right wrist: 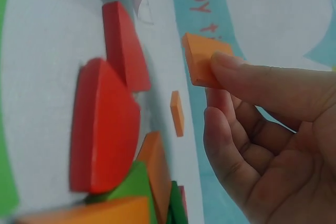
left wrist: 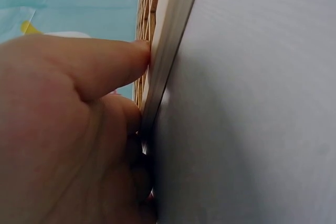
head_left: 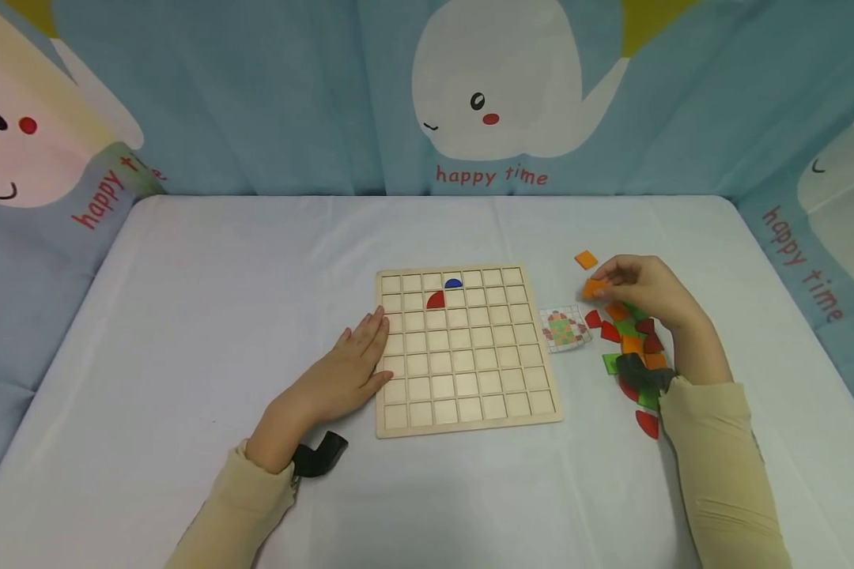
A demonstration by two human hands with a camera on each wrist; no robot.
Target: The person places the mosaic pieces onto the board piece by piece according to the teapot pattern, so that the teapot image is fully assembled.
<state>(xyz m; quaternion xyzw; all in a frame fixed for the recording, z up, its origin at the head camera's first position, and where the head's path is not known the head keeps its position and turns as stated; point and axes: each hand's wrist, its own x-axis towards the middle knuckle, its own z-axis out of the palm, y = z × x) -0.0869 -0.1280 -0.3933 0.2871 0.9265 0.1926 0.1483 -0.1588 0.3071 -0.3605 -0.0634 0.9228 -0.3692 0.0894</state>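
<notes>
Resting at the left edge of a wooden grid board (head_left: 462,362), the left hand (head_left: 341,378) is seen with its grip apart: the fingers are extended, the thumb is spread from them, and the rim is touched by their tips. By the right hand (head_left: 644,288) an orange square (head_left: 595,289) is pinched, the grip being clamped on it between thumb and fingers; in the right wrist view it is held raised above the worktop (head_left: 270,261). The square is held at the far end of a loose pile, to the right of the board, and a second orange tile (head_left: 586,259) is laid flat by itself just beyond. Under and beside the right wrist, red pieces (head_left: 648,424), green pieces (head_left: 610,363) and more orange squares (head_left: 632,344) are heaped, partly hidden by a black wrist mount (head_left: 644,373). Another such mount (head_left: 320,456) is worn at the left wrist. Between pile and board, just beside the board's right edge, a small card (head_left: 565,329) printed with a coloured pattern is laid. On the board, a blue half-round (head_left: 453,283) is set in the far row, fourth cell from the left, and a red quarter-round (head_left: 436,299) is set in the third cell of the next row. Behind the worktop a blue curtain (head_left: 299,103) printed with pale whale figures (head_left: 501,79) and red lettering (head_left: 491,175) is hung.
</notes>
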